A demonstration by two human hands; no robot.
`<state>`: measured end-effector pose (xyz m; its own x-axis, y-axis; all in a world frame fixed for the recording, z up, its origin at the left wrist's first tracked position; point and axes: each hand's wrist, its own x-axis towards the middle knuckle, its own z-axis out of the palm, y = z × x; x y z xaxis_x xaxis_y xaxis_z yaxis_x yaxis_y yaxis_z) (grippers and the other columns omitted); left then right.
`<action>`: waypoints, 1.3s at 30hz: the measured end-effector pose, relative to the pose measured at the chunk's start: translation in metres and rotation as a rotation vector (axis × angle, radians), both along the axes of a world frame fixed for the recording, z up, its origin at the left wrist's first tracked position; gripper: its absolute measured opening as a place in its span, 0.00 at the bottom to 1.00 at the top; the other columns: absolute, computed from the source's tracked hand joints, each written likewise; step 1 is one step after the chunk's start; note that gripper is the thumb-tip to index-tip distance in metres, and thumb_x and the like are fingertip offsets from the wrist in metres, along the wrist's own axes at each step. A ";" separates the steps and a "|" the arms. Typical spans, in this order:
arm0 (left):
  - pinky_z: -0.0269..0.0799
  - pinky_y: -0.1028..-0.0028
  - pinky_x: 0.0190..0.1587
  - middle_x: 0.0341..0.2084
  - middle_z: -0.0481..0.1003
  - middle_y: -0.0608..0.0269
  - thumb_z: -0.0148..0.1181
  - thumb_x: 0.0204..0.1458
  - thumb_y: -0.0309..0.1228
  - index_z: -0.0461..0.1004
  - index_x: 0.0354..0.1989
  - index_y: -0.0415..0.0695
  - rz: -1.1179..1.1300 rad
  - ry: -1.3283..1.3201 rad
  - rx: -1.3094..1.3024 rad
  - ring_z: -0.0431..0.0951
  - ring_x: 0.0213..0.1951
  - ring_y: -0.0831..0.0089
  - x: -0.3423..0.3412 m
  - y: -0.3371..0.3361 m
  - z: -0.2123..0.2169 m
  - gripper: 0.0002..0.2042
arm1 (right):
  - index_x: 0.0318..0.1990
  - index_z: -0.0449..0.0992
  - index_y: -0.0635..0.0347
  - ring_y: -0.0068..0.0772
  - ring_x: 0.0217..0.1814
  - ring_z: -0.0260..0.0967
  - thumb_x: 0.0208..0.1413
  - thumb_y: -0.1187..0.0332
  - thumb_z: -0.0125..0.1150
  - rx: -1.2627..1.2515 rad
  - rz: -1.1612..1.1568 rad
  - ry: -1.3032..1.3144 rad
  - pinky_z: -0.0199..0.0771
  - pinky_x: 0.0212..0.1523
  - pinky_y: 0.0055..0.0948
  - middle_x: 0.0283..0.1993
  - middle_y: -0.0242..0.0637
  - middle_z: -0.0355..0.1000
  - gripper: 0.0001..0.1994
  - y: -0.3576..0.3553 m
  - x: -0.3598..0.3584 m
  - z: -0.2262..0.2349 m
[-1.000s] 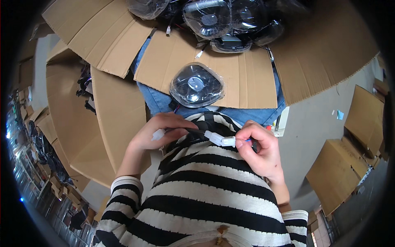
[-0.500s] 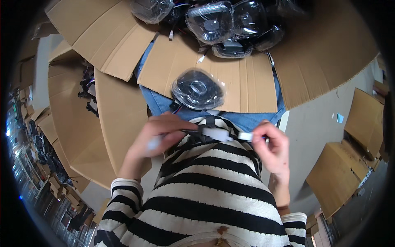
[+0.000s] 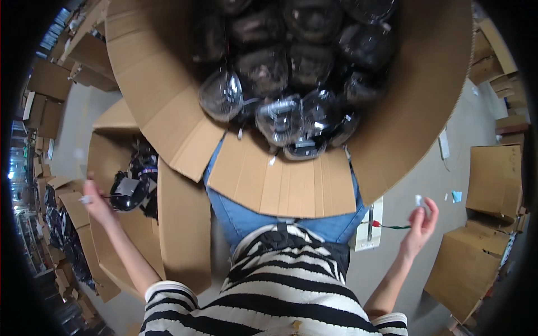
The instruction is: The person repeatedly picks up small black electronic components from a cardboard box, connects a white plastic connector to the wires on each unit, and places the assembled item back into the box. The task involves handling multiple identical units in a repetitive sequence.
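Note:
My left hand is stretched out over the open carton at the left. A small white connector shows at its fingers, and a thin dark wire runs toward a black rounded unit bearing a grey label, which lies in that carton. Off to the right, my right hand is raised, pinching another white connector. A red and green cable reaches from that hand toward a white flat device low beside my leg. The hands are far apart.
Ahead of me a large open carton holds several black rounded units in clear plastic, its near flap over my lap. More dark wired parts fill the left carton. Brown cartons stand at the right.
My hands have spread from my waist, left over the left carton, right outward. The wrapped unit is gone from the near flap; a black unit now shows in the left carton. The view has tilted up.

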<state>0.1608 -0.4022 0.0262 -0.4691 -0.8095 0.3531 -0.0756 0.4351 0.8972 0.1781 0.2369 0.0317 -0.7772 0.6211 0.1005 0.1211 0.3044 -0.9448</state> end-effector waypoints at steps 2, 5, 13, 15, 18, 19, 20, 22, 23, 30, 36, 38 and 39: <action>0.49 0.87 0.20 0.16 0.62 0.78 0.50 0.52 0.36 0.73 0.39 0.44 -0.064 -0.176 -0.002 0.56 0.19 0.89 0.005 -0.030 -0.064 0.12 | 0.37 0.70 0.62 0.15 0.25 0.56 0.53 0.74 0.46 0.120 -0.016 0.113 0.57 0.28 0.14 0.24 0.24 0.61 0.07 0.046 -0.005 -0.018; 0.59 0.84 0.29 0.21 0.67 0.71 0.51 0.50 0.35 0.72 0.39 0.40 -0.172 -0.376 -0.111 0.63 0.24 0.83 -0.006 -0.024 -0.131 0.13 | 0.38 0.71 0.64 0.19 0.27 0.58 0.51 0.71 0.48 0.195 0.017 0.100 0.60 0.30 0.19 0.26 0.27 0.64 0.09 0.050 -0.029 -0.035; 0.68 0.69 0.32 0.17 0.70 0.53 0.51 0.48 0.43 0.70 0.37 0.36 -0.497 -0.764 -0.356 0.70 0.22 0.62 -0.106 0.122 -0.022 0.20 | 0.20 0.71 0.69 0.55 0.22 0.64 0.48 0.57 0.51 0.775 0.138 -0.390 0.63 0.25 0.41 0.18 0.53 0.65 0.20 0.036 -0.082 -0.040; 0.67 0.63 0.33 0.24 0.72 0.44 0.49 0.48 0.45 0.72 0.30 0.35 -0.423 -0.496 -0.384 0.73 0.30 0.50 -0.125 0.116 -0.033 0.20 | 0.20 0.71 0.70 0.55 0.23 0.64 0.48 0.57 0.51 0.791 0.142 -0.402 0.63 0.25 0.42 0.19 0.54 0.66 0.20 0.037 -0.090 -0.037; 0.67 0.59 0.34 0.25 0.72 0.41 0.47 0.48 0.45 0.73 0.27 0.34 -0.329 -0.596 -0.484 0.72 0.32 0.48 -0.137 0.113 -0.023 0.21 | 0.18 0.70 0.71 0.56 0.23 0.65 0.48 0.57 0.50 0.771 0.145 -0.379 0.63 0.25 0.43 0.18 0.56 0.65 0.21 0.027 -0.098 -0.032; 0.67 0.59 0.34 0.24 0.71 0.41 0.47 0.48 0.45 0.73 0.26 0.34 -0.314 -0.633 -0.544 0.72 0.32 0.47 -0.138 0.119 -0.024 0.22 | 0.18 0.70 0.71 0.56 0.23 0.65 0.48 0.56 0.50 0.777 0.145 -0.361 0.64 0.25 0.43 0.17 0.56 0.65 0.22 0.034 -0.101 -0.035; 0.67 0.58 0.35 0.24 0.71 0.40 0.47 0.48 0.46 0.73 0.26 0.34 -0.336 -0.640 -0.558 0.72 0.32 0.47 -0.141 0.121 -0.024 0.22 | 0.18 0.70 0.71 0.57 0.23 0.65 0.48 0.56 0.50 0.784 0.145 -0.345 0.64 0.25 0.43 0.17 0.56 0.65 0.22 0.037 -0.101 -0.034; 0.66 0.58 0.35 0.24 0.71 0.39 0.47 0.47 0.46 0.72 0.26 0.34 -0.389 -0.606 -0.567 0.72 0.32 0.47 -0.152 0.123 -0.022 0.23 | 0.20 0.71 0.71 0.56 0.26 0.66 0.48 0.54 0.49 0.802 0.147 -0.333 0.65 0.28 0.43 0.20 0.56 0.66 0.22 0.040 -0.108 -0.027; 0.66 0.57 0.35 0.24 0.71 0.38 0.47 0.47 0.47 0.72 0.25 0.33 -0.422 -0.567 -0.562 0.71 0.32 0.46 -0.158 0.122 -0.021 0.23 | 0.21 0.71 0.70 0.56 0.28 0.66 0.48 0.53 0.48 0.822 0.158 -0.288 0.65 0.30 0.44 0.22 0.56 0.67 0.23 0.043 -0.111 -0.022; 0.66 0.58 0.33 0.23 0.70 0.39 0.45 0.49 0.44 0.71 0.25 0.34 -0.416 -0.477 -0.637 0.71 0.31 0.47 -0.166 0.101 -0.023 0.21 | 0.24 0.71 0.68 0.55 0.31 0.66 0.50 0.52 0.46 0.885 0.126 -0.393 0.64 0.30 0.43 0.24 0.55 0.67 0.23 0.039 -0.127 -0.018; 0.66 0.59 0.26 0.20 0.70 0.42 0.44 0.51 0.33 0.71 0.25 0.35 -0.518 -0.420 -0.589 0.71 0.25 0.48 -0.084 0.113 -0.067 0.14 | 0.27 0.72 0.65 0.52 0.21 0.65 0.52 0.61 0.48 0.820 0.204 -0.331 0.63 0.22 0.41 0.19 0.52 0.66 0.15 0.045 -0.047 -0.095; 0.66 0.60 0.24 0.16 0.69 0.43 0.47 0.49 0.30 0.72 0.24 0.34 -0.431 -0.258 -0.634 0.71 0.21 0.50 -0.061 0.123 -0.090 0.11 | 0.25 0.71 0.66 0.51 0.20 0.64 0.51 0.62 0.49 0.873 0.152 -0.129 0.61 0.20 0.41 0.19 0.53 0.66 0.14 0.017 -0.020 -0.091; 0.64 0.61 0.22 0.14 0.68 0.44 0.50 0.47 0.30 0.71 0.19 0.34 -0.442 -0.377 -0.562 0.70 0.19 0.50 -0.068 0.125 -0.094 0.12 | 0.25 0.71 0.68 0.51 0.19 0.64 0.51 0.63 0.50 0.804 0.152 -0.127 0.61 0.20 0.41 0.19 0.53 0.66 0.14 0.006 -0.034 -0.095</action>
